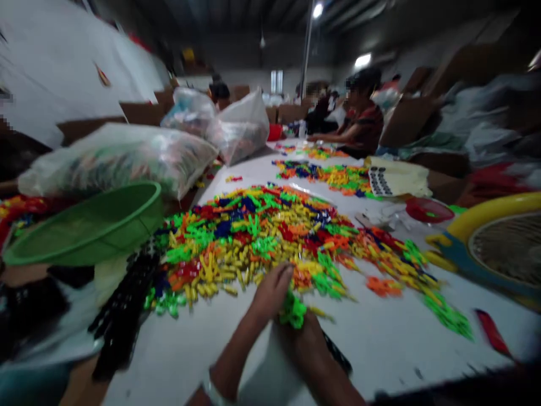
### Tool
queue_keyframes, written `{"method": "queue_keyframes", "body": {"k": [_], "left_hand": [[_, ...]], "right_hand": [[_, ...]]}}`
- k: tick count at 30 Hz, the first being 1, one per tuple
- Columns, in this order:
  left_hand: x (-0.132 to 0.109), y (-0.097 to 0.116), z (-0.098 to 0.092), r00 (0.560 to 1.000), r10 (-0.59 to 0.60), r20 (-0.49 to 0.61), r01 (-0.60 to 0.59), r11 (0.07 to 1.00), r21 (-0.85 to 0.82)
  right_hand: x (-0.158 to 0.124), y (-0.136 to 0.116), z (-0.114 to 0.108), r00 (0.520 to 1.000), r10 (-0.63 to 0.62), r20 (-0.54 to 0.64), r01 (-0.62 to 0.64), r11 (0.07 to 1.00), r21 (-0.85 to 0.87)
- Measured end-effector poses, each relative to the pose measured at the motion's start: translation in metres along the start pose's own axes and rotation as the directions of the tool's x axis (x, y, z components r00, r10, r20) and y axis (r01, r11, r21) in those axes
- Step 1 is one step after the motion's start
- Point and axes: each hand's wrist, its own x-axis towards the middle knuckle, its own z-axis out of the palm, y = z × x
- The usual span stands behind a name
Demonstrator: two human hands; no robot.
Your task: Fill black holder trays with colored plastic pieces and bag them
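Note:
Above the near part of the white table (177,344), my two hands meet. A bright green plastic piece (295,312), its exact kind blurred, sits between them. My left hand (273,290) is closed, with thumb and fingers pressed together at the piece's upper end. My right hand (302,332) is wrapped round its lower part, and most of those fingers are hidden. Just beyond lies a broad heap of small plastic parts (253,248) in yellow, green, red, orange and blue. A black strip-like object (337,351) shows partly from under my right forearm.
A green basin (84,231) and black parts (122,299) stand at left, before a stuffed clear sack (114,160). At right are a yellow-and-blue fan (477,242), a red object (492,332) and a red dish (429,210). A co-worker (363,118) sits farther back.

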Motion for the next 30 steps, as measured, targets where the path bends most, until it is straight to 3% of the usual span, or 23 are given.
{"method": "queue_keyframes", "body": {"k": [4, 9, 12, 15, 18, 21, 23, 25, 27, 30], "left_hand": [[0.004, -0.005, 0.001, 1.000, 0.007, 0.007, -0.006, 1.000, -0.024], [-0.001, 0.003, 0.000, 0.998, -0.012, 0.054, 0.014, 0.999, -0.039], [-0.005, 0.010, -0.003, 0.995, 0.017, 0.101, -0.017, 1.000, 0.008], [-0.006, 0.012, -0.005, 0.994, 0.026, 0.108, -0.041, 0.990, 0.133], [-0.005, 0.010, -0.006, 0.996, 0.008, 0.084, -0.026, 0.977, 0.210], [-0.005, 0.010, -0.009, 0.996, -0.007, 0.090, -0.014, 0.972, 0.235], [-0.005, 0.013, -0.009, 0.997, 0.031, 0.075, -0.050, 0.962, 0.269], [-0.005, 0.017, -0.008, 0.997, 0.071, 0.035, -0.078, 0.947, 0.312], [-0.003, 0.020, -0.005, 0.997, 0.082, 0.015, -0.082, 0.926, 0.368], [0.000, 0.018, 0.001, 0.996, 0.083, 0.045, -0.094, 0.903, 0.419]], "right_hand": [[0.001, 0.011, -0.002, 0.999, -0.031, 0.021, 0.031, 0.999, -0.032], [0.006, 0.007, 0.006, 0.995, -0.063, 0.082, 0.086, 0.944, -0.318], [0.008, 0.002, 0.019, 0.998, -0.046, 0.032, 0.056, 0.879, -0.473], [0.010, 0.001, 0.023, 0.999, -0.051, 0.013, 0.051, 0.880, -0.473], [0.009, 0.005, -0.004, 0.993, -0.106, 0.054, 0.118, 0.934, -0.338], [0.011, 0.012, -0.056, 0.987, -0.095, -0.126, 0.035, 0.910, -0.414], [0.016, 0.019, -0.090, 0.972, -0.035, -0.234, -0.115, 0.793, -0.598], [0.021, 0.026, -0.113, 0.972, 0.040, -0.231, -0.202, 0.642, -0.739], [0.023, 0.033, -0.124, 0.981, 0.088, -0.174, -0.193, 0.571, -0.798], [0.021, 0.040, -0.128, 0.988, 0.061, -0.139, -0.146, 0.627, -0.766]]}}
